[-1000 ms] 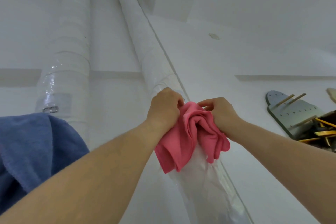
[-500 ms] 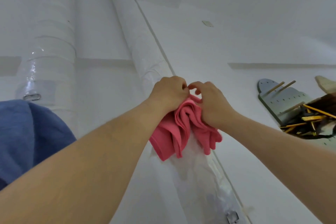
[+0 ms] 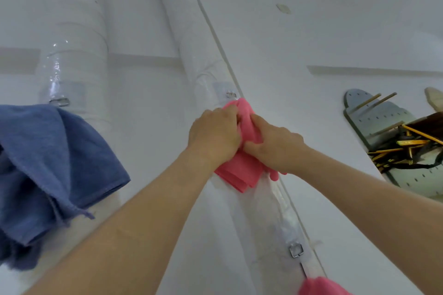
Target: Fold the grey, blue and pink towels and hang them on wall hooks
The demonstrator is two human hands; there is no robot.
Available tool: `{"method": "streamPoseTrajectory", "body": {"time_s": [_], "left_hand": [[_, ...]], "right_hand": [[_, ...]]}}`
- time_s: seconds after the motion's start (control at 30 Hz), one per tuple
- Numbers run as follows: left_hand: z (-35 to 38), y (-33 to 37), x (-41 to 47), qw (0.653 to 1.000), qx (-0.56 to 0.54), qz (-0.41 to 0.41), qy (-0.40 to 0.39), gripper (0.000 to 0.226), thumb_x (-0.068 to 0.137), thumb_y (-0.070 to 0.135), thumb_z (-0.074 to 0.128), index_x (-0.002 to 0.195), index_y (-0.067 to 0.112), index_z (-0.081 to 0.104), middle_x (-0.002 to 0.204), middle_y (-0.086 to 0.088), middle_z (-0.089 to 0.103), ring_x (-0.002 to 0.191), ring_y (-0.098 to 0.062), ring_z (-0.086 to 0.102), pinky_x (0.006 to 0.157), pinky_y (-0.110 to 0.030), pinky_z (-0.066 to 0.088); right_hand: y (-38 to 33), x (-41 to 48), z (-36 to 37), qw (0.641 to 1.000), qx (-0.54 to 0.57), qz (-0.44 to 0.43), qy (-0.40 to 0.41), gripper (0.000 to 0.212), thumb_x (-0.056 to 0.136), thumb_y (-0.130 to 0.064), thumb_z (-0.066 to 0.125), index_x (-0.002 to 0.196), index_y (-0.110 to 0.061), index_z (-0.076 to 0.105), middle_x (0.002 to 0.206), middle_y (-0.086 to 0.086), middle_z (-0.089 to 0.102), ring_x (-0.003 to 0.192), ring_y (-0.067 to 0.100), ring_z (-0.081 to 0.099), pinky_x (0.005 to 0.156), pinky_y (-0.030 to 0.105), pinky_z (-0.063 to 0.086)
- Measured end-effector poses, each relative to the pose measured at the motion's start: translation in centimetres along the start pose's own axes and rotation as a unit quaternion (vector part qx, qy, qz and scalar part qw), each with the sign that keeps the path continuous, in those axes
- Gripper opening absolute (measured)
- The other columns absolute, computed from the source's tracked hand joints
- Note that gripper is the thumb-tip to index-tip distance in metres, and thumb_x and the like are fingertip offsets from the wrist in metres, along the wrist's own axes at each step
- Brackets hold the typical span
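Note:
A folded pink towel (image 3: pixel 241 173) is bunched against the white pipe (image 3: pixel 191 55), its top just under a metal wall hook (image 3: pixel 230 94). My left hand (image 3: pixel 214 135) grips the towel's upper left part. My right hand (image 3: pixel 275 142) pinches its right side, fingers curled into the cloth. A blue towel (image 3: pixel 48 163) hangs at the left, just below another metal hook (image 3: pixel 60 102) on the wider pipe. Another pink cloth (image 3: pixel 321 286) peeks in at the bottom edge. No grey towel is in view.
A lower metal hook (image 3: pixel 296 250) is fixed on the same pipe. At the right, a grey pegboard (image 3: pixel 383 115) with wooden pegs holds a box of yellow and black tools (image 3: pixel 405 148). White walls surround everything.
Both hands have pushed the pink towel upward along the pipe toward the hook and squeezed it tighter. The view has shifted, bringing the blue towel and a lower hook into sight.

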State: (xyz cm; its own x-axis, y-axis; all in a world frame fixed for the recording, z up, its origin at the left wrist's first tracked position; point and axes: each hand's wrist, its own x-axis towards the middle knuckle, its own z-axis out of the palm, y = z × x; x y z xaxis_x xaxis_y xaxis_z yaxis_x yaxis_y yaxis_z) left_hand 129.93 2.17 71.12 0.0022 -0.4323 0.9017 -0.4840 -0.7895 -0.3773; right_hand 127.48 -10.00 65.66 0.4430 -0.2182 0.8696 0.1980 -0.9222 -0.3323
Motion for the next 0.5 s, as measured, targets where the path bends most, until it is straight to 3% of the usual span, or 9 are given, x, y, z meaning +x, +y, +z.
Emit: {"method": "streamPoseTrajectory", "body": {"time_s": [0.07,0.2,0.27,0.33,0.5], "left_hand": [[0.6,0.4,-1.3,0.993,0.083,0.015,-0.082,0.039,0.092,0.022,0.038,0.131,0.017,0.038,0.126,-0.009,0.052,0.112,-0.03,0.049,0.086,-0.044,0.037],[-0.6,0.2,-1.2,0.994,-0.005,-0.024,-0.106,0.04,0.093,0.026,0.037,0.132,0.017,0.04,0.133,-0.008,0.049,0.119,-0.03,0.044,0.096,-0.047,0.036],[-1.3,0.1,-1.9,0.994,-0.051,-0.021,-0.09,0.047,0.094,0.028,0.039,0.139,0.016,0.037,0.139,-0.009,0.047,0.123,-0.031,0.043,0.102,-0.047,0.037],[-2.4,0.3,-3.1,0.992,-0.085,-0.014,-0.09,0.055,0.095,0.031,0.04,0.146,0.016,0.029,0.147,-0.007,0.04,0.129,-0.029,0.038,0.107,-0.046,0.033],[-6.2,0.9,-7.1,0.988,-0.099,0.0,-0.118,0.047,0.098,0.032,0.04,0.143,0.018,0.036,0.145,-0.002,0.041,0.129,-0.024,0.039,0.106,-0.035,0.033]], "right_hand": [[-0.4,-0.2,0.5,0.999,-0.033,-0.021,0.023,0.067,0.092,-0.044,0.04,0.151,-0.025,0.012,0.108,0.007,0.065,0.097,0.031,0.061,0.099,0.045,0.04],[-0.4,-0.5,-0.1,0.999,0.006,0.015,-0.03,0.068,0.093,-0.049,0.033,0.151,-0.028,0.007,0.087,0.003,0.062,0.082,0.026,0.059,0.104,0.049,0.036],[-0.3,-1.0,-0.7,0.999,0.015,0.025,-0.021,0.066,0.092,-0.055,0.031,0.149,-0.029,0.011,0.112,0.005,0.064,0.098,0.027,0.061,0.106,0.05,0.033],[-0.2,-1.8,-1.3,0.999,0.025,-0.006,0.036,0.066,0.09,-0.058,0.029,0.147,-0.028,0.018,0.136,0.002,0.051,0.119,0.028,0.054,0.104,0.051,0.034],[-1.5,-5.8,-3.7,0.987,0.023,-0.109,0.114,0.054,0.096,-0.041,0.038,0.146,-0.023,0.03,0.139,0.001,0.05,0.128,0.023,0.044,0.103,0.043,0.037]]}}
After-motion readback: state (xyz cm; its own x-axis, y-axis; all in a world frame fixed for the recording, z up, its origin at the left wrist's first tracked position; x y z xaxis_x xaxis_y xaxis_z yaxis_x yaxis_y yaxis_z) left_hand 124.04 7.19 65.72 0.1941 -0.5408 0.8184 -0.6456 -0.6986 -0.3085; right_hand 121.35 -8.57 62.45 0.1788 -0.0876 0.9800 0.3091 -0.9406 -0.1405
